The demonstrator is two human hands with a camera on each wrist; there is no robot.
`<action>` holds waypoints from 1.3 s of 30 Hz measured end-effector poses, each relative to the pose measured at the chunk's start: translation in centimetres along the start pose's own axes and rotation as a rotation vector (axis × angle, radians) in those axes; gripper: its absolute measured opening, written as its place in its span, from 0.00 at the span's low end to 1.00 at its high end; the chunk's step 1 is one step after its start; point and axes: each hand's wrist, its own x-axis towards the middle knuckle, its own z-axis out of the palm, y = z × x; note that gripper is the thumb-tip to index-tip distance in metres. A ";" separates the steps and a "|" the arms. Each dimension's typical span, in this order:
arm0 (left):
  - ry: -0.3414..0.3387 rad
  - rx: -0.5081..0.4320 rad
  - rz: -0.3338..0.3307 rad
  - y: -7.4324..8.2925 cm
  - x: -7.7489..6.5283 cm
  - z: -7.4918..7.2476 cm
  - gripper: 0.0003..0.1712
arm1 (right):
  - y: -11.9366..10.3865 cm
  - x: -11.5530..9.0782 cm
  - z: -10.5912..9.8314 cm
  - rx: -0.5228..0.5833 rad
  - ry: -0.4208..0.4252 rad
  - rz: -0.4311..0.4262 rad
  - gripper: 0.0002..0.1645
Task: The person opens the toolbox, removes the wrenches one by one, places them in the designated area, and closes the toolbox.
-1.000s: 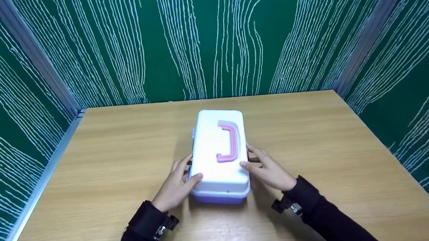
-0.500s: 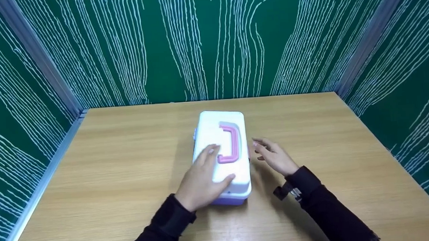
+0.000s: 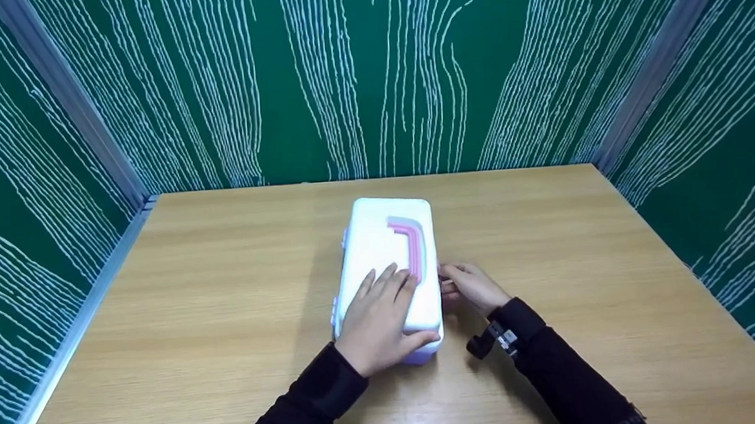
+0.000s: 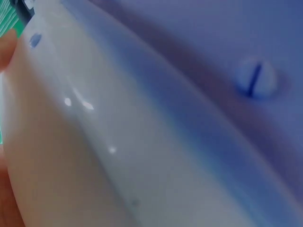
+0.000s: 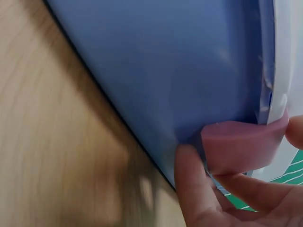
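Observation:
A storage box with a white lid (image 3: 375,238) and a blue-purple body (image 5: 165,61) sits on the table. Its pink carrying handle (image 3: 413,245) lies folded down on the lid. My left hand (image 3: 383,321) rests on the near part of the lid, fingers spread and fairly straight, tips reaching the handle. At the box's right side my right hand (image 3: 475,287) pinches a pink latch (image 5: 244,146), fingers beneath it and thumb at its upper edge. The left wrist view holds the lid's end close up, above a slotted round stud (image 4: 258,78) on the body.
The wooden table (image 3: 226,278) extends around the box on all sides. Green panels (image 3: 282,113) with white wavy lines stand behind and at both sides. Hinge-like purple tabs (image 3: 334,310) stick out along the box's left side.
My left hand has left the box's left side and come down on top of the lid. My right hand drew away from the right side, then came back to the latch.

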 end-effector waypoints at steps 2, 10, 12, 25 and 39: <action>0.001 0.012 0.006 -0.1 -0.1 0.1 0.50 | 0.1 0.0 0.0 -0.002 0.007 0.013 0.21; -0.019 0.027 0.022 -0.3 0.0 0.3 0.49 | 0.3 0.1 -0.2 0.046 0.015 0.023 0.17; -0.027 0.026 0.021 -0.4 0.1 0.3 0.50 | 0.4 0.2 -0.3 0.070 0.004 0.015 0.17; -0.033 0.015 0.009 -0.3 0.0 0.4 0.50 | 0.8 0.4 -0.7 0.165 -0.057 0.022 0.24; 0.021 0.048 0.005 -0.2 0.0 0.6 0.49 | 1.2 1.3 -2.1 0.018 -0.017 -0.007 0.34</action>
